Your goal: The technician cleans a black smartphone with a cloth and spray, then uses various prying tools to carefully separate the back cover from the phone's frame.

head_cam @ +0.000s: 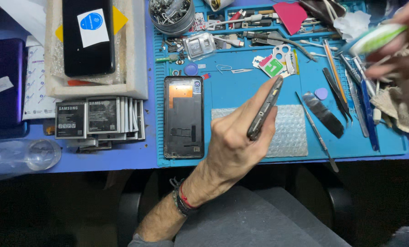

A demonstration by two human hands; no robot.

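My left hand [234, 142] holds a dark phone body [265, 108] edge-on, tilted above the blue work mat [232, 93]. My right hand [399, 50] is blurred at the upper right and grips a small white and green roll [379, 37]. An opened phone back cover [183, 117] lies flat on the mat just left of my left hand. A piece of bubble wrap [289, 132] lies under and right of the held phone.
Tweezers, a blue pen and picks [351, 96] lie on the mat's right side, a cloth [394, 107] beyond them. A metal tin of screws [171, 16] stands at the top. Stacked phone batteries [99, 121] and a foam tray with a black phone [88, 36] sit left.
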